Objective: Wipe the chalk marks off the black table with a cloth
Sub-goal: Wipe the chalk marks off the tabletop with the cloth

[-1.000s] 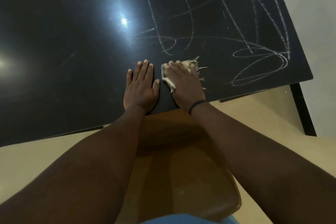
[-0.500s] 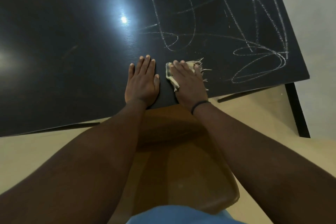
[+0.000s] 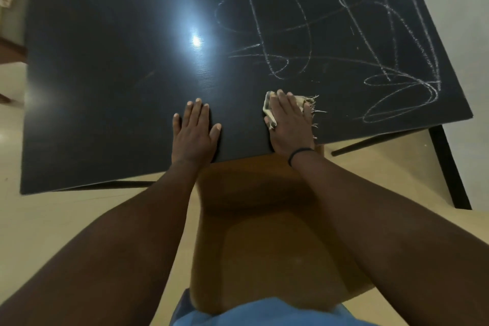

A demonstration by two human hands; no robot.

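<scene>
The black table (image 3: pixel 105 87) fills the upper part of the view. White chalk marks (image 3: pixel 330 34) loop and cross over its right half, with scribbled ovals near the right front corner. My right hand (image 3: pixel 289 124) lies flat on a pale frayed cloth (image 3: pixel 268 108) near the front edge, just below the marks. Only the cloth's left edge and its fringe on the right show from under the hand. My left hand (image 3: pixel 194 131) rests flat on the bare table to the left, fingers apart, holding nothing.
A brown wooden chair seat (image 3: pixel 264 233) stands under the table's front edge between my arms. A black table leg (image 3: pixel 449 167) drops at the right. A glare spot (image 3: pixel 195 40) shines mid-table. Pale floor lies all around.
My hands have moved apart: the right hand with the cloth now lies farther to the right of the left hand. The view has tilted and shows more of the table.
</scene>
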